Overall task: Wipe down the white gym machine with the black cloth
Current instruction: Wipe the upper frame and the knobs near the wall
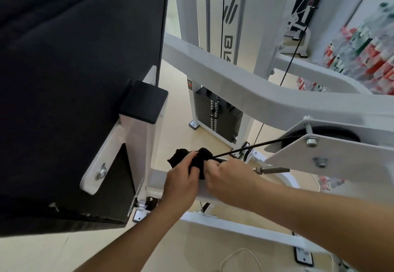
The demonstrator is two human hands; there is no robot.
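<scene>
The white gym machine point(241, 80) fills the view, with a thick white arm crossing from upper left to right and a low white bar under my hands. A bunched black cloth point(197, 161) sits between my two hands above that low bar. My left hand point(181, 181) grips the cloth's left side. Its right side is pinched in my right hand point(229, 176), close to where a thin black cable runs up toward a pulley point(319, 137).
A large black padded seat back point(74, 69) looms at the left. The black weight stack point(215, 116) stands behind on a beige floor. Packs of bottles point(366, 48) are stacked at the right. A white base rail point(241, 231) and a thin white cord point(241, 256) lie below.
</scene>
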